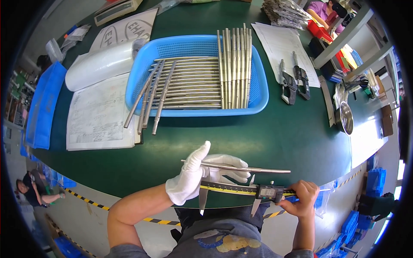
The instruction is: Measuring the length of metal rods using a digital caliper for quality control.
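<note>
A dark green bench (275, 142) with a curved front edge carries the work; a blue plastic basket (258, 92) sits near its middle, stacked with metal rods (193, 84); paper drawings (97, 116) lie to its left beside a rolled white sheet (99, 64) and a blue bin (43, 105); another printed sheet (275, 43) lies to the right, two micrometers (294, 81) resting partly on it; a steel bowl (345, 118) stands near the right edge.
</note>
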